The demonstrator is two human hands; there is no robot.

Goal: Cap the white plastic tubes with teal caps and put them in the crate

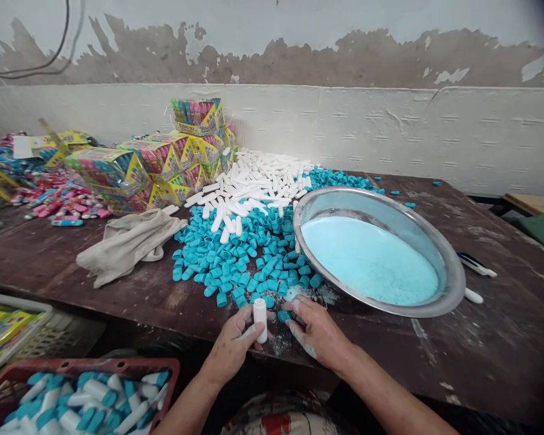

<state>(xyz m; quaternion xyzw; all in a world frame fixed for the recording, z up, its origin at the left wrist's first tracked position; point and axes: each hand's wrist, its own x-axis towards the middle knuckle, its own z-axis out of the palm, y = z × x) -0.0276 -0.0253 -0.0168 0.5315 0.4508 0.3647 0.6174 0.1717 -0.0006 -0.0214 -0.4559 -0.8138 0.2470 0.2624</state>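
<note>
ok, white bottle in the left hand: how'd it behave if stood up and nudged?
The white bottle would probably tip, being tall and narrow. Once down, its rounded sides may let it roll. Smooth-looking surface, possibly slippery.

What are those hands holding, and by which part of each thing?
The left hand holds a white bottle upright by its body, leaving its neck free. The right hand seems to pinch a blue cap; exactly where is unclear.
</note>
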